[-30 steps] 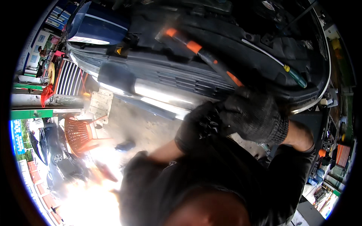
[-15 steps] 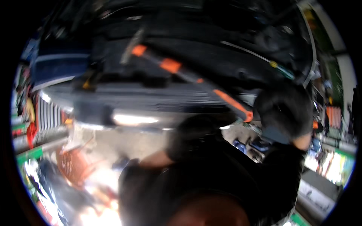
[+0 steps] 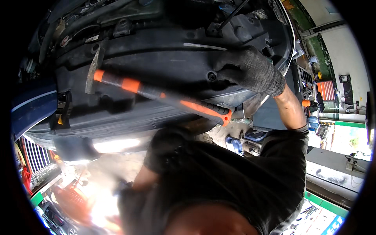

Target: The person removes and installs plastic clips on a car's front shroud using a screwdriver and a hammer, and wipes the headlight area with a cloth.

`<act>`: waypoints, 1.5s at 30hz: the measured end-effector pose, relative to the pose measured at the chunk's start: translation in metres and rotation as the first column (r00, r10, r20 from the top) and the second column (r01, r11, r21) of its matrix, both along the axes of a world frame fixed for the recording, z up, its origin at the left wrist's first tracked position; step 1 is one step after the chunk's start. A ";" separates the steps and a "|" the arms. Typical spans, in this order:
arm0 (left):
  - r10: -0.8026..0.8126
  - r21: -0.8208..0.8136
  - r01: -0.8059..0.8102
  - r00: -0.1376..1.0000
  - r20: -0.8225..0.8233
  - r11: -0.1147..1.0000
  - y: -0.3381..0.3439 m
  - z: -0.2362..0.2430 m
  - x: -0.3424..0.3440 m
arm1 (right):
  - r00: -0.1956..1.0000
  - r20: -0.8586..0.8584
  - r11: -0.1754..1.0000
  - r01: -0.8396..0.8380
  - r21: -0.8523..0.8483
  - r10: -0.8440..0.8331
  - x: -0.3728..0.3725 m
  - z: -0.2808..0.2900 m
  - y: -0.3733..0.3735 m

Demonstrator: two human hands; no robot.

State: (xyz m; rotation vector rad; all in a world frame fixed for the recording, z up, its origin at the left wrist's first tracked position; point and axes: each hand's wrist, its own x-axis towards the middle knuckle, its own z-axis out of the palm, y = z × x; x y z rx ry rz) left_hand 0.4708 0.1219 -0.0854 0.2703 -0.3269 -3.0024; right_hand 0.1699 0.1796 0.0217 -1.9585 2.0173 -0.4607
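Note:
My right hand (image 3: 252, 72), in a dark work glove, is curled over a screwdriver at the right of a car's open front. The thin shaft (image 3: 203, 46) sticks out left of my fingers; its handle is mostly covered, with a trace of green behind the glove. A hammer (image 3: 152, 92) with an orange and black handle lies across the black plastic cover (image 3: 168, 64), its metal head to the left. Low in front of my body, my left hand (image 3: 168, 147) shows as a dark gloved blur near the bumper; its fingers cannot be made out.
The car's bumper edge (image 3: 117, 135) runs between me and the engine bay. A thin prop rod (image 3: 233, 15) rises at the upper right. A dark blue body panel (image 3: 33, 103) stands at the left. An orange plastic basket or chair (image 3: 76, 196) is blurred at lower left.
My view has swung, so the car and hammer appear farther left. My right hand has moved up and left over the screwdriver, which earlier lay uncovered.

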 end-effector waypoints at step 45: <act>0.152 -0.666 -0.039 0.982 0.113 0.745 0.005 -0.027 0.029 | 0.944 -0.314 0.990 -0.066 0.121 0.101 0.096 0.026 0.017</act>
